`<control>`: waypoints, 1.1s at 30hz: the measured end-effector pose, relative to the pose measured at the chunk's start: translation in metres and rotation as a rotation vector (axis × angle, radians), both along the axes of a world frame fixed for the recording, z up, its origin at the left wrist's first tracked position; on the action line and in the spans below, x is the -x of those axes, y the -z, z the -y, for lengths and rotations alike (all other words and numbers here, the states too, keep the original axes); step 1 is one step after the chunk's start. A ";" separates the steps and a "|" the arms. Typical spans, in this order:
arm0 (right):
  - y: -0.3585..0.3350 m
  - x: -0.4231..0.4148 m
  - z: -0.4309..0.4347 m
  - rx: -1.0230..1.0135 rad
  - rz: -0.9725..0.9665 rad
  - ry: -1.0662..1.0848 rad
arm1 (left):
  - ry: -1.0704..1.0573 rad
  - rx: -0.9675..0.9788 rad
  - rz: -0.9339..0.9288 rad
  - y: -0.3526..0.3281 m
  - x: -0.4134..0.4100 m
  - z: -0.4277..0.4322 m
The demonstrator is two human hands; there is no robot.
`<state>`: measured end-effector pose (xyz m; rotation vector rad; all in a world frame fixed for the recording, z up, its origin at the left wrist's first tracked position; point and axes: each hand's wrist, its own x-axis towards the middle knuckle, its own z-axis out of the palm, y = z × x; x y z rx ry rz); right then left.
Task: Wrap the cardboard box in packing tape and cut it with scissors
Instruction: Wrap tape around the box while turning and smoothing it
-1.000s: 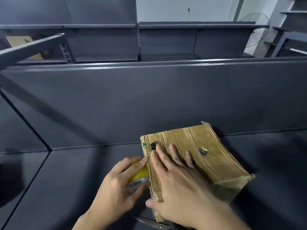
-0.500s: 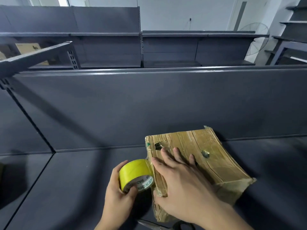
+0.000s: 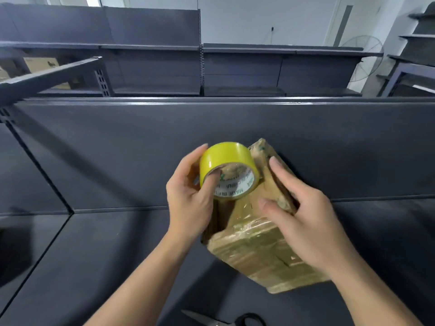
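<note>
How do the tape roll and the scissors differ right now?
The tape roll is bright yellow and round; the scissors are slim, with pale blades and a dark handle. The tape roll is held up by the left hand against the cardboard box; the scissors lie untouched on the dark shelf surface, cut off by the frame's bottom edge. Both sit within the person's reach.

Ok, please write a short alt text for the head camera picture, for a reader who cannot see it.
A person's left hand holds a yellow roll of packing tape against a worn, tape-covered cardboard box, which the right hand steadies on a dark grey shelf. Scissors lie at the bottom edge.
</note>
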<state>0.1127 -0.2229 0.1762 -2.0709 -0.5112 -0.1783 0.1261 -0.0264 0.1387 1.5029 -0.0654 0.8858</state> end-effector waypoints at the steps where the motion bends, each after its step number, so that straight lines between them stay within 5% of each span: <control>1: 0.002 -0.001 0.005 -0.090 -0.005 0.002 | 0.015 -0.025 0.025 -0.010 -0.006 0.006; 9: 0.021 0.000 0.070 -0.358 -0.111 0.018 | 0.184 -0.347 -0.088 -0.043 -0.029 0.071; 20: 0.008 -0.019 0.103 0.122 -0.245 -0.136 | 0.139 -0.489 -0.102 -0.063 -0.029 0.096; 24: -0.014 -0.023 0.095 0.403 -0.051 -0.044 | 0.144 -0.502 -0.188 -0.064 -0.032 0.100; 33: -0.015 -0.058 0.091 0.613 -0.217 -0.154 | 0.105 -0.468 -0.214 -0.058 -0.034 0.108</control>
